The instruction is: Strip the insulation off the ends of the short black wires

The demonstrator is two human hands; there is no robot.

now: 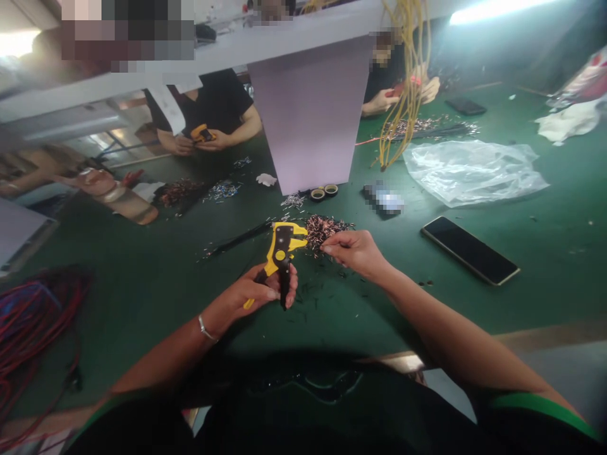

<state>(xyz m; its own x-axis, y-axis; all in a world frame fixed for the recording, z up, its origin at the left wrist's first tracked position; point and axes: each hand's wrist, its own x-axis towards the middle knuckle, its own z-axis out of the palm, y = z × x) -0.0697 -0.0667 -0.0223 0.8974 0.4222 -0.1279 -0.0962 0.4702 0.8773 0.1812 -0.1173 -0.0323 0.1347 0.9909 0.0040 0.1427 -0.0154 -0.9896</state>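
My left hand (258,287) is wrapped round the handles of a yellow and black wire stripper (281,253). Its yellow jaws point right and stand apart, with a gap between them. My right hand (353,251) is closed in a pinch at the right side of a heap of short wires with bare copper ends (318,230). Whatever lies between its fingertips is too small to make out. A bundle of long black wires (241,237) lies left of the tool. Small silvery pieces (294,201) lie behind the heap.
A smartphone (469,249) and a clear plastic bag (474,170) lie on the right. A white upright panel (313,114) stands behind the heap; yellow cables (403,82) hang beside it. Red cables (33,322) pile at left, near a bottle (123,199). Co-workers' hands hold tools across the table.
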